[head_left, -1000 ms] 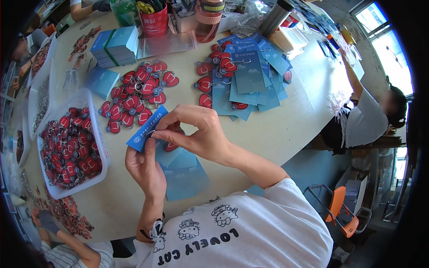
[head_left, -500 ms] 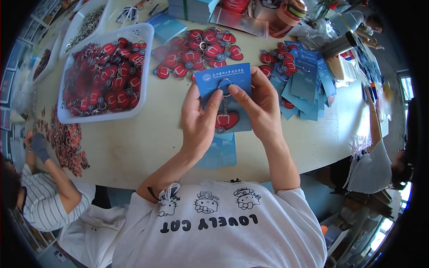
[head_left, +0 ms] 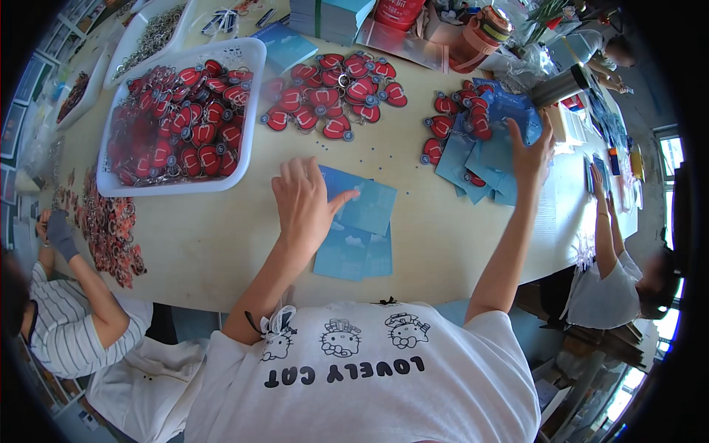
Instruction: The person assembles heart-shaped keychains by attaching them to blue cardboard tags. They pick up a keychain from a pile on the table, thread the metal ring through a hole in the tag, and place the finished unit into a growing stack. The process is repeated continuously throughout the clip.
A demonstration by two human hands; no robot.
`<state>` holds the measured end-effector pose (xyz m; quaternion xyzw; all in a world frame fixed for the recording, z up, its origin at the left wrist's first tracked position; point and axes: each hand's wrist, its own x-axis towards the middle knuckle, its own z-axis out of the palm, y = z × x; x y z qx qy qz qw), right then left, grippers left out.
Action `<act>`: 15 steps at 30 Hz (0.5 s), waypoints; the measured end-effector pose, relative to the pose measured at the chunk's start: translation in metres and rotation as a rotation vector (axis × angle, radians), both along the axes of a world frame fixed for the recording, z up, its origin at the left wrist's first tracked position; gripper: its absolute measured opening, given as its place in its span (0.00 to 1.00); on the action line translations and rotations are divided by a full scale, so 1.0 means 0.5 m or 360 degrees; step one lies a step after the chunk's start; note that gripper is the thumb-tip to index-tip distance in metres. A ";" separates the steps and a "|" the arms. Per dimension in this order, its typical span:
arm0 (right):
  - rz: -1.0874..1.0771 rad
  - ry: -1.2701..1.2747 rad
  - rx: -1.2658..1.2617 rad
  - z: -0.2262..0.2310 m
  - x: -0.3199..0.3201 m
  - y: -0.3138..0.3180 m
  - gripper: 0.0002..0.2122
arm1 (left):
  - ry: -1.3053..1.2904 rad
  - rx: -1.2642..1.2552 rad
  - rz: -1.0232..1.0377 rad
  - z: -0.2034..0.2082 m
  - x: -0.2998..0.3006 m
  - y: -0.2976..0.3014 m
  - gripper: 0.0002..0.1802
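Note:
My left hand [head_left: 303, 203] lies at the middle of the table, its thumb stretched over a few light blue cards [head_left: 351, 251] with cloud prints. Its fingers are extended and appear to hold nothing. Farther right, my right hand [head_left: 530, 151] hovers at a pile of blue cards [head_left: 484, 159] with thumb and fingers apart. Red heart-shaped keychains [head_left: 478, 122] lie among the cards of that pile. A loose heap of similar red keychains [head_left: 323, 97] spreads on the table beyond my left hand.
A white plastic bin [head_left: 255, 111] full of red keychains stands left, with a tray of metal rings [head_left: 151, 40] behind it. Stacked blue cards [head_left: 332, 18], an orange-brown bottle [head_left: 476, 44] and a metal tumbler [head_left: 561, 85] stand at the back. People sit at both sides.
My hands have parted. The blue card with the red keychain has left my grasp; my right hand has moved right to the pile, and my left has lowered to the plain cards.

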<state>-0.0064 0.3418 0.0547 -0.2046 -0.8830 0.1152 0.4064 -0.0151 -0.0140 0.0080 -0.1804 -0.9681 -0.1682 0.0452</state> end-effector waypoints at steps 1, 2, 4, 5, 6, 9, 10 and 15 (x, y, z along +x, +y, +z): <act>-0.0412 -0.0083 0.0603 -0.007 -0.012 0.006 0.27 | -0.0018 -0.0036 0.0015 -0.003 0.001 0.003 0.38; 0.0122 0.0017 0.0369 0.006 -0.029 -0.020 0.28 | 0.0005 0.0050 -0.0005 -0.011 0.000 0.003 0.35; 0.0670 -0.0184 -0.0170 0.017 -0.070 -0.107 0.17 | 0.0045 0.0221 -0.0058 -0.034 -0.001 -0.001 0.32; 0.0785 -0.0349 -0.0270 0.005 -0.097 -0.134 0.15 | -0.0073 0.0416 -0.0057 -0.039 -0.005 -0.004 0.30; 0.0889 -0.0515 -0.0374 -0.016 -0.132 -0.149 0.13 | -0.0195 0.0609 -0.0067 -0.042 -0.013 -0.007 0.28; 0.0915 -0.0430 -0.0241 -0.103 -0.249 -0.163 0.13 | -0.0618 0.1389 -0.0100 -0.030 -0.029 -0.016 0.21; 0.0807 -0.0578 -0.0263 -0.112 -0.270 -0.176 0.13 | -0.0693 0.1619 -0.0103 -0.019 -0.033 -0.024 0.20; 0.0779 -0.0784 -0.0619 -0.146 -0.308 -0.156 0.13 | -0.0752 0.1725 -0.0028 0.056 -0.049 -0.051 0.18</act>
